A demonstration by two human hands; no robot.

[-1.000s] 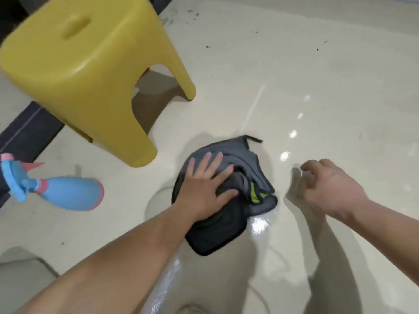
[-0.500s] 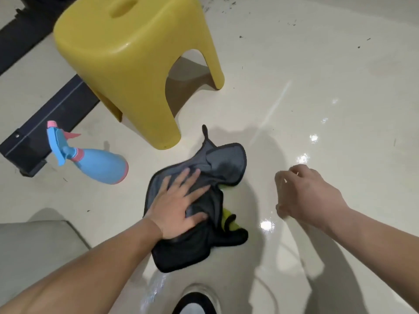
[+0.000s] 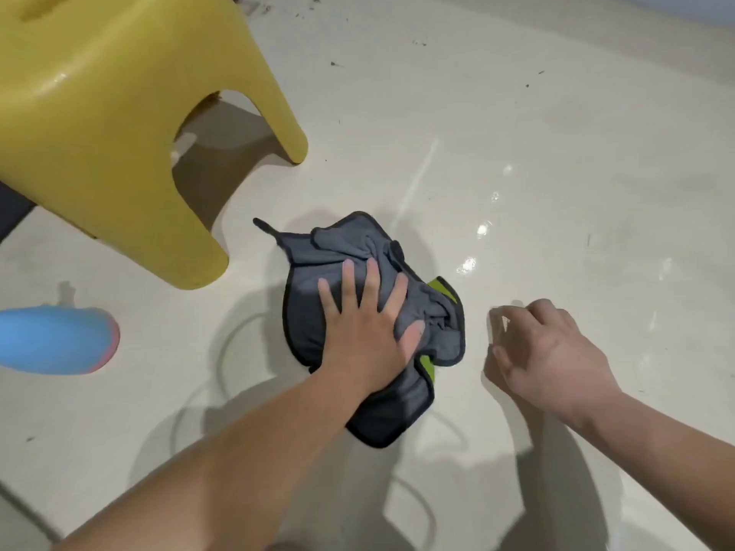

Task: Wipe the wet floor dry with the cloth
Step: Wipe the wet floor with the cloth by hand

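Head view: one crumpled grey cloth with black edging and green patches (image 3: 318,252) lies on the glossy cream floor (image 3: 557,133), pressed under the left hand (image 3: 366,332) with its fingers straight and spread. The right hand (image 3: 553,351), just beside the cloth, is loosely curled and holds nothing. To the left are one yellow plastic stool (image 3: 99,133) and one blue spray bottle with a pink base (image 3: 51,338).

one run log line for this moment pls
step: wipe | left hand: flat, pressing cloth on floor | right hand: loosely curled, empty | nearby: yellow stool, blue spray bottle
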